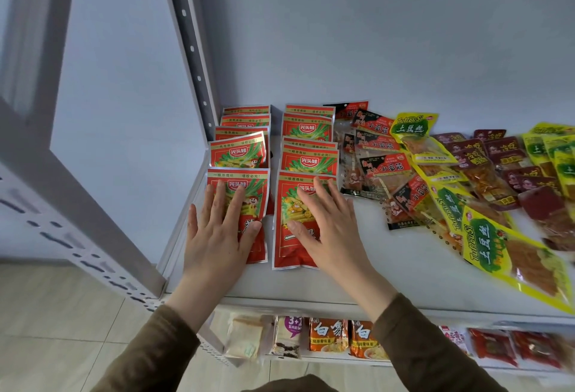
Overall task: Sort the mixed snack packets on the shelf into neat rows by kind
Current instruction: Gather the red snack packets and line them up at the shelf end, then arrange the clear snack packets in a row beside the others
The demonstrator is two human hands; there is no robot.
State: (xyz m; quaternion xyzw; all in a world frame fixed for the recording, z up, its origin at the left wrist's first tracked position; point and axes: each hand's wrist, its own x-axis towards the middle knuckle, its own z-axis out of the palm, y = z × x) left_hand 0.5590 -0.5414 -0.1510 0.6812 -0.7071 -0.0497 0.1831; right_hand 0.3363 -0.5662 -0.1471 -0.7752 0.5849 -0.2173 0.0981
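Two rows of red packets are laid on the white shelf (357, 270), at its left end beside the upright post (189, 49). The nearest packet of the left row (259, 192) is covered over its lower left by the left hand (217, 236), whose fingers are spread straight and flat on it, nothing being gripped. The nearest packet of the right row (287, 236) is pressed under the right hand (329, 229), likewise flat with fingers extended; its thumb lies across the packet's lower middle. Both forearms, in brown sleeves (435, 354), are reached forward and upward from the bottom edge. To the right, black-and-red packets (382, 167), yellow-green packets (485, 245) and dark maroon packets (504, 148) are heaped unsorted. Other snacks (328, 334) are seen on the shelf below.
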